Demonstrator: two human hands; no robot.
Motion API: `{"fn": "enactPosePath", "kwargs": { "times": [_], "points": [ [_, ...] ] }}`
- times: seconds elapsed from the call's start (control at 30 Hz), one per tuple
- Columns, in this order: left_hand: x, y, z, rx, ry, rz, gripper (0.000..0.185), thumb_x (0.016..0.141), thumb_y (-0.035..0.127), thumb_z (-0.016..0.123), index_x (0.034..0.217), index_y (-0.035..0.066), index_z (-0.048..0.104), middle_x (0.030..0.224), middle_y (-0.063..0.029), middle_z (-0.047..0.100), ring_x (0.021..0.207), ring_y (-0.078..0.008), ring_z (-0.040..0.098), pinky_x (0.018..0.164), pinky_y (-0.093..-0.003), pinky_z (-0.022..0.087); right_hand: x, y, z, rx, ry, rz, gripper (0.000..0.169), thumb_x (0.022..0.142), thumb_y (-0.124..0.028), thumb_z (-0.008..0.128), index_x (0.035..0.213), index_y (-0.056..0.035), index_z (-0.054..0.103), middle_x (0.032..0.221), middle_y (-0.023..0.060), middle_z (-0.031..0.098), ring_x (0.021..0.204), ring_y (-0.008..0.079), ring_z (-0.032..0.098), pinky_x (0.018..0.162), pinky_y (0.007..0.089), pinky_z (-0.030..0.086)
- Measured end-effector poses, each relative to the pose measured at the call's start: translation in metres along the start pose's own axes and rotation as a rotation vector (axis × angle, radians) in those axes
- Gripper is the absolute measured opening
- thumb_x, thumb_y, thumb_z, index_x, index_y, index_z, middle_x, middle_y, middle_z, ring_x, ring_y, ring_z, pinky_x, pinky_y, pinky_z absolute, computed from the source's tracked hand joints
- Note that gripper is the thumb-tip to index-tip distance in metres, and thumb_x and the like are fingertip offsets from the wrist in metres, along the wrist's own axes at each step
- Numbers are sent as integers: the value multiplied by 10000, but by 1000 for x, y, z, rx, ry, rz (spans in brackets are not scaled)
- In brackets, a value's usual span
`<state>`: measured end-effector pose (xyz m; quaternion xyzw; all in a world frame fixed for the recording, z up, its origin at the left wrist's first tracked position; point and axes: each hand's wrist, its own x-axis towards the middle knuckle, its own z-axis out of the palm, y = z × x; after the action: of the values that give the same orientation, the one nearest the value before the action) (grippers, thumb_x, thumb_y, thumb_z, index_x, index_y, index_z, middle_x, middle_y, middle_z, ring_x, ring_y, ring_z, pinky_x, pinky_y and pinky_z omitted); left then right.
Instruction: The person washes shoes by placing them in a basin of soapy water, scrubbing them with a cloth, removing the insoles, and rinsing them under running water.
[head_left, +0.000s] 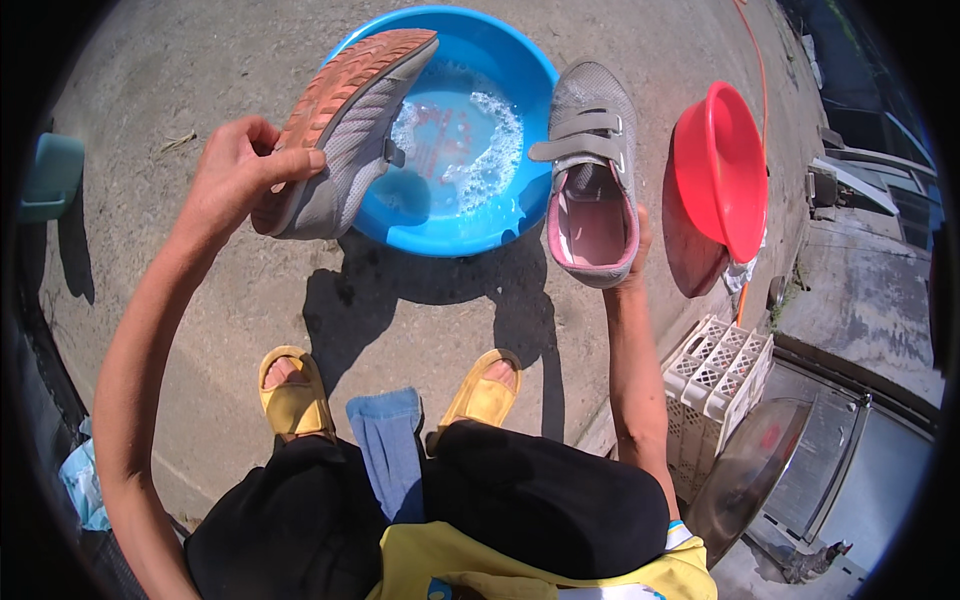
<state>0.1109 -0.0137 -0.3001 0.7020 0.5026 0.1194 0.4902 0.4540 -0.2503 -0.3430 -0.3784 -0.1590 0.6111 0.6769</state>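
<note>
My left hand (247, 161) pinches one grey mesh shoe (352, 150) near its heel, the shoe tipped on its side so its orange treaded sole faces up and left. On the other side, my right hand (636, 247) grips the matching grey shoe (592, 90) from beneath its heel; most of the fingers are hidden. This shoe points away from me, its pink lining and two hook-and-loop straps showing. Between and beyond the shoes, a blue plastic basin (450, 244) on the ground holds soapy water with white foam (495, 157). Both shoes overlap its rim in view.
A red plastic basin (694, 172) stands tilted at the right, by an orange hose (757, 60). Nearer are a white plastic crate (694, 435) and a large metal bowl (750, 465). A blue cloth (386, 450) hangs between my knees. A pale green bucket (56, 176) is far left.
</note>
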Motion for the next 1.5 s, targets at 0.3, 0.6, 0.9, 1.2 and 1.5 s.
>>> {"fn": "enactPosePath", "kwargs": {
  "times": [0.3,0.6,0.9,1.2,1.5],
  "points": [
    [-7,3,0,42,40,-12,510,636,381,756,908,-22,604,797,-69,593,724,-138,549,618,-267,421,2,-6,9,-572,253,-100,516,826,-330,558,1136,82,556,982,122,638,851,169,612,775,272,482],
    [-5,9,1,-96,64,0,475,639,377,762,883,-3,617,768,-49,592,710,-121,530,627,-259,393,14,-2,32,-904,488,-204,522,711,-219,758,1083,101,580,843,26,579,730,81,528,667,211,430],
    [-1,6,2,-151,87,35,532,641,391,776,882,-56,618,769,-81,610,700,-135,565,627,-264,438,19,1,40,-908,511,-246,530,717,-212,773,1078,119,573,834,22,573,714,69,521,642,196,423],
    [-3,12,-1,-115,77,17,492,645,394,753,878,-21,629,777,-61,610,726,-130,542,675,-255,397,16,-2,42,-902,495,-274,548,700,-249,782,1065,111,587,833,28,575,707,76,522,633,207,437],
    [-3,12,0,-139,79,24,499,645,402,753,884,-20,635,773,-59,608,717,-125,534,639,-263,388,16,-1,43,-946,508,-286,569,700,-290,770,1063,110,590,829,33,574,707,82,528,636,206,441]
  ]
}}
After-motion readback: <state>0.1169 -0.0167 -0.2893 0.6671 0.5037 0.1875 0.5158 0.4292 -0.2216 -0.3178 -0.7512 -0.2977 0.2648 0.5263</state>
